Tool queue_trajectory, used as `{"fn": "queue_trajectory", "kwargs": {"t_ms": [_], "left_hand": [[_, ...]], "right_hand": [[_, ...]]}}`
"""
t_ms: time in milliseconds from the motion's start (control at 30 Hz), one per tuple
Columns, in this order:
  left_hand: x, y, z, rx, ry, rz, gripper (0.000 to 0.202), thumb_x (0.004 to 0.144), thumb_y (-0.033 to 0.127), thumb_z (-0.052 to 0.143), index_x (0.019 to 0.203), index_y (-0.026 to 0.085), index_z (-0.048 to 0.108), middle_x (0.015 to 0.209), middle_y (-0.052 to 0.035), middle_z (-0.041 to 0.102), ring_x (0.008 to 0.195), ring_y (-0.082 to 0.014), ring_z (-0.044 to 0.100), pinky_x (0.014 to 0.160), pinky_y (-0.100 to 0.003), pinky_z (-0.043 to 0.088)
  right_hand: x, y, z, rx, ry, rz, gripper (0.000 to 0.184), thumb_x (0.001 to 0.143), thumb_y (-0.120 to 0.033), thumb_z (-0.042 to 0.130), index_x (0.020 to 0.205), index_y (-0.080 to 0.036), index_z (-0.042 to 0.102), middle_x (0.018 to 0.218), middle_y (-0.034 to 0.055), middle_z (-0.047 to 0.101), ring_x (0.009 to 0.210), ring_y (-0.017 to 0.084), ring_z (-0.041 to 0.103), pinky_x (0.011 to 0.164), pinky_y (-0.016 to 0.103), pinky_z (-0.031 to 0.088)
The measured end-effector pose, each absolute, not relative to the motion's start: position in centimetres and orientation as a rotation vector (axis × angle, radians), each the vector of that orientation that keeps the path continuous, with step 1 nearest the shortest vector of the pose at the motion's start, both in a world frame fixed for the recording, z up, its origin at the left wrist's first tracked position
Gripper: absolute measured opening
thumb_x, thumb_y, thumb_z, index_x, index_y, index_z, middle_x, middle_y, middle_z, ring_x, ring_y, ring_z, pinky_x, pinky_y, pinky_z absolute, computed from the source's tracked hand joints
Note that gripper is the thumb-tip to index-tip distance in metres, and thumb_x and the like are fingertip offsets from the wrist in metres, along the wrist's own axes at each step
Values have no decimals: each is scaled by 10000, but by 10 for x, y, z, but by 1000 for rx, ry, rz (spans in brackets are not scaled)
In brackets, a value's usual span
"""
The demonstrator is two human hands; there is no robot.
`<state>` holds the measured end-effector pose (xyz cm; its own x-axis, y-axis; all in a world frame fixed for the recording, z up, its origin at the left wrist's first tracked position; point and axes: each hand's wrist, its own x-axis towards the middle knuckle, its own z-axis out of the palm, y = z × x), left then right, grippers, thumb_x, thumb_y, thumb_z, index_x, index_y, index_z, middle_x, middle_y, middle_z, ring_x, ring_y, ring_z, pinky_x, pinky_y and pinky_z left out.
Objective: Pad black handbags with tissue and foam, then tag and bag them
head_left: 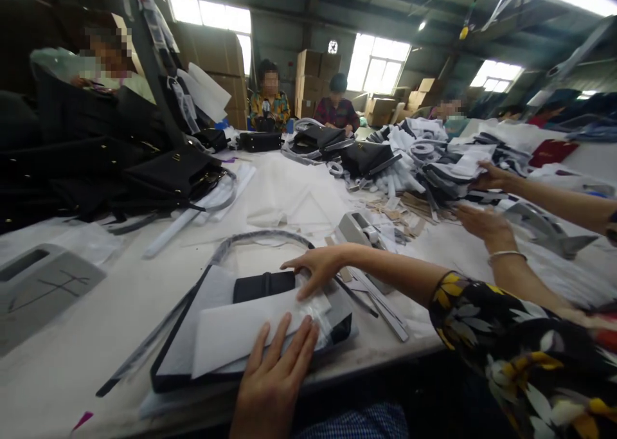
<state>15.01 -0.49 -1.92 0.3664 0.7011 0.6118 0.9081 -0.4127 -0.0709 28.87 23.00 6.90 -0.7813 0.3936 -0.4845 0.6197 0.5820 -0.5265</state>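
A black handbag (166, 365) lies flat on the table before me, its front covered with whitish wrapping. Its plastic-wrapped handle (260, 236) arches away from me. On top rests a white folded paper or pouch (222, 339), and beyond it a small black piece with a band across it (265, 286). My left hand (272, 368) lies with fingers spread over the near edge of the white piece. My right hand (321, 268) reaches in from the right, thumb and forefinger apart, touching clear plastic (315, 313) beside the black piece. Some fingers are partly hidden.
A grey tape dispenser (359, 230) stands beyond my right hand, another (48, 291) at left. Black bags (168, 175) are heaped at left; wrapped bags and packing (424, 150) pile up at right. A co-worker's hands (486, 227) work there. White tubes (176, 230) lie behind.
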Motion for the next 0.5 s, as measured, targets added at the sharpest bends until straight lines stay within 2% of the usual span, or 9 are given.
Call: {"fn": "queue_trajectory", "kwargs": {"t_ms": [67,133,267,367,433,500], "left_hand": [[150,-6,-18,-2246,-1412,-645,438,1021,194,359,1424,288,504,1509,103,438,1349,-201,477,1258,-400,134],[150,-7,-18,-2248,-1410,-582,496,989,103,379,1435,292,487,1508,93,444,1363,-199,463,1253,-408,153],[151,-6,-19,-2229,-1413,-556,497,981,109,415,1438,293,482,1477,62,491,1364,-207,468,1222,-412,249],[150,-5,-19,-2226,-1384,-543,496,980,112,420,1443,281,472,1469,56,498,1352,-203,484,1195,-406,310],[150,-5,-18,-2226,-1365,-542,492,984,111,404,1442,276,474,1471,60,490,1341,-203,496,1174,-406,346],[150,-5,-16,-2227,-1357,-562,469,993,133,403,1432,275,488,1466,63,492,1325,-208,513,1167,-412,361]], "right_hand": [[290,221,65,874,2477,-947,1073,564,-622,842,1497,-292,428,1353,94,620,1224,300,586,1004,321,429],[289,220,59,908,2457,-989,1024,575,-638,829,1468,-279,478,1361,100,610,1206,297,598,995,317,440],[285,231,44,955,2468,-1151,706,690,-515,809,1297,-184,664,1198,81,707,1039,223,683,869,234,494],[285,236,39,982,2563,-1143,476,769,-402,775,1187,-177,733,1018,34,766,908,180,715,789,206,508],[288,234,41,1021,2675,-1087,312,855,-317,695,1127,-179,760,941,23,777,897,174,717,803,211,505],[292,223,48,1102,2826,-998,262,925,-253,594,1100,-163,767,961,54,777,966,201,708,872,251,495]]}}
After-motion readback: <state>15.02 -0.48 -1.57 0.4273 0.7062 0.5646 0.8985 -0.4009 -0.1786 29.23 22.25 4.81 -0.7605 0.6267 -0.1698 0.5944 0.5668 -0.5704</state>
